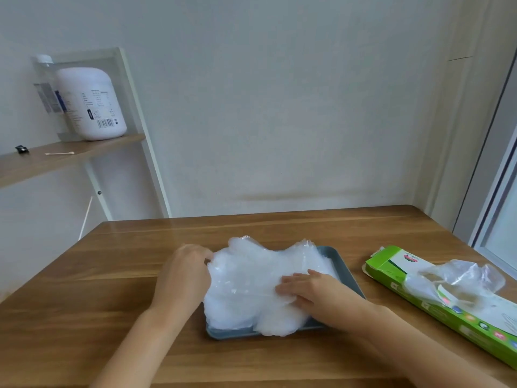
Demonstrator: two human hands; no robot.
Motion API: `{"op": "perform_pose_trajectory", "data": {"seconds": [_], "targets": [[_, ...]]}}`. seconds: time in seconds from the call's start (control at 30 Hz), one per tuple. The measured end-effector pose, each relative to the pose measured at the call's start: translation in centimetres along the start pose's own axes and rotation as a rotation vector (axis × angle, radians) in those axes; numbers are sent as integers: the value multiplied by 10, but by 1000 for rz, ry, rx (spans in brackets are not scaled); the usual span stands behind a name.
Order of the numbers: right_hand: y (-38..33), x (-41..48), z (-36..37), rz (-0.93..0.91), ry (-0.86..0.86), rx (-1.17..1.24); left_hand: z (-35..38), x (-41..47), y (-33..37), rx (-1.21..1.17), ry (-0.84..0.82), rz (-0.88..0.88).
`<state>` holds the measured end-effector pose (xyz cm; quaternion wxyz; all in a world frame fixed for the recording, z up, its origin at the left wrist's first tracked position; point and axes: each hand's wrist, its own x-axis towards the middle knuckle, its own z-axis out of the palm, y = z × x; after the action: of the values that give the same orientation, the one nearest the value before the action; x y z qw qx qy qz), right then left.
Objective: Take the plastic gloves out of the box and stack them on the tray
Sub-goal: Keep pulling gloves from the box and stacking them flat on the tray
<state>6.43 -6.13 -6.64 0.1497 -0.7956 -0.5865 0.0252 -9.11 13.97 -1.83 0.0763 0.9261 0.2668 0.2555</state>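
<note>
Plastic gloves (251, 281) heaped on the tray (344, 268): right hand (310, 289) pressing flat-fingered at four o'clock, left hand (184, 273) curled at nine, grip unclear. Stack-tidying, I'd say; next, pinch the loose glove (461, 277) from the box (391, 275), three o'clock.

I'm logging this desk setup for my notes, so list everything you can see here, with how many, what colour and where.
plastic gloves: one stack, clear whitish, on the tray
tray: one, blue-grey, table centre
glove box: one, green, on the table right of the tray
loose gloves: count unclear, clear, sticking out of the box
table: one, brown wood, foreground
shelf: one, wood, upper left
jug: one, white, on the shelf
bottle: one, clear, beside the jug
cotton swab: one, white, on the shelf
small object: one, black, shelf's left end
left hand: one, at the stack's left edge
right hand: one, flat on the stack
</note>
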Motion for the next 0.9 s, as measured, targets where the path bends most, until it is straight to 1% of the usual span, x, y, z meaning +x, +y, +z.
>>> {"op": "perform_pose_trajectory", "data": {"seconds": [0.07, 0.17, 0.3, 0.4, 0.47, 0.5, 0.57, 0.6, 0.63, 0.67, 0.7, 0.73, 0.77, 0.8, 0.9], "targets": [[-5, -1, -5, -8, -47, -44, -6, 5, 11, -104, -15, 41], [-12, -2, -13, 10, -78, -64, 0, 12, 30, -211, -170, 166], [-17, -3, -14, 36, -14, 0, 24, 16, 43, -195, -353, 241], [-19, -1, -8, 74, 23, 95, 39, 18, 43, -203, -511, 219], [-17, -2, -6, 85, 13, 210, 48, 18, 41, -254, -597, 164], [-15, -4, -7, 97, -30, 299, 51, 18, 40, -259, -607, 148], [-13, -8, -14, 123, -187, 498, 55, 19, 34, -231, -620, 128], [-13, -11, -21, 134, -239, 584, 56, 20, 31, -231, -626, 126], [-12, -12, -27, 135, -241, 659, 58, 20, 29, -236, -636, 134], [-11, -10, -33, 136, -198, 731, 56, 19, 29, -244, -646, 141], [-9, -6, -36, 157, -114, 770, 56, 18, 29, -251, -650, 152], [-8, 0, -36, 194, -27, 740, 54, 15, 31, -254, -656, 156], [-8, 7, -34, 232, 18, 654, 54, 13, 31, -268, -651, 159], [-8, 13, -29, 264, -4, 535, 53, 11, 32, -287, -653, 160], [-4, 22, -2, 261, -205, 126, 50, 5, 25, -282, -613, 186]]}}
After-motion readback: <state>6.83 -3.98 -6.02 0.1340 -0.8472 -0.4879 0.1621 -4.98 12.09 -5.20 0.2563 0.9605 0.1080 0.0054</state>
